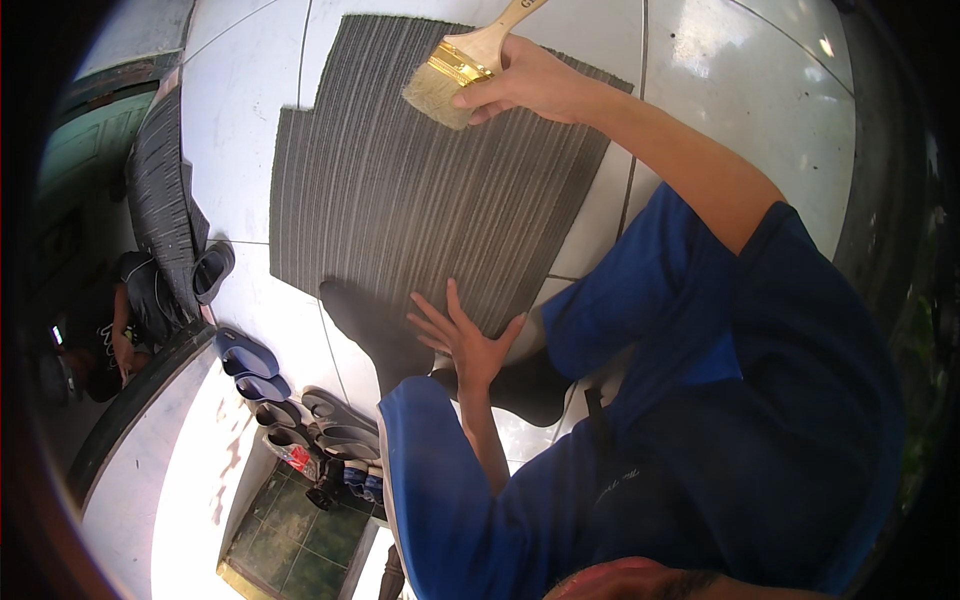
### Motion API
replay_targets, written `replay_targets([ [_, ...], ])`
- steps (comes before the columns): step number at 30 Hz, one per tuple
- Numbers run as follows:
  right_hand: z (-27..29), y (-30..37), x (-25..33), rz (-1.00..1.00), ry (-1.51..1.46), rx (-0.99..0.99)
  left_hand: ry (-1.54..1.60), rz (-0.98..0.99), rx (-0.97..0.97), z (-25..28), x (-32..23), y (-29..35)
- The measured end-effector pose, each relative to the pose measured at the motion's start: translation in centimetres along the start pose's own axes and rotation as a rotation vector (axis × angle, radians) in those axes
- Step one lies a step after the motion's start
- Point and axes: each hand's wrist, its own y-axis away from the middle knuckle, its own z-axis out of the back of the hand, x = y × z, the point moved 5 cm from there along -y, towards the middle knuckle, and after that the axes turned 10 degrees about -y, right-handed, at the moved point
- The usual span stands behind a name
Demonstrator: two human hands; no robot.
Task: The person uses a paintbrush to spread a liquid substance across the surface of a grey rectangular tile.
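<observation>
Though near mat [400,200] edge, brush [461,65] unobstructed

White floor tiles [745,140] (glossy, catching glare) — dark green tiles [335,535] at lower left.

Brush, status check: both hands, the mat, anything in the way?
Right hand gripping wide brush. Left hand spread over near edge of striped grey mat. Black-socked foot overlapping that edge. Bristles touching mat: can't tell.
</observation>
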Motion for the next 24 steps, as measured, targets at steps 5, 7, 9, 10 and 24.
replay_targets([
  [5, -0.4, 0.0, 0.4, 0.000, -0.002, 0.004, 0.009, 0.006, -0.002, 0.3, 0.0, 0.2],
  [7, -0.4, 0.0, 0.3, -0.006, -0.016, 0.011, 0.001, 0.002, -0.010, 0.3, 0.1, 0.2],
  [9, -0.1, 0.2, 0.3, -0.012, -0.028, 0.007, -0.002, -0.008, -0.006, 0.0, -0.1, -0.1],
  [10, 0.1, 0.4, 0.3, -0.013, -0.018, -0.004, -0.005, -0.013, -0.004, -0.1, -0.2, -0.2],
  [24, 0.4, 0.2, -0.2, -0.042, -0.031, 0.009, -0.003, -0.010, -0.009, -0.3, -0.1, -0.3],
])
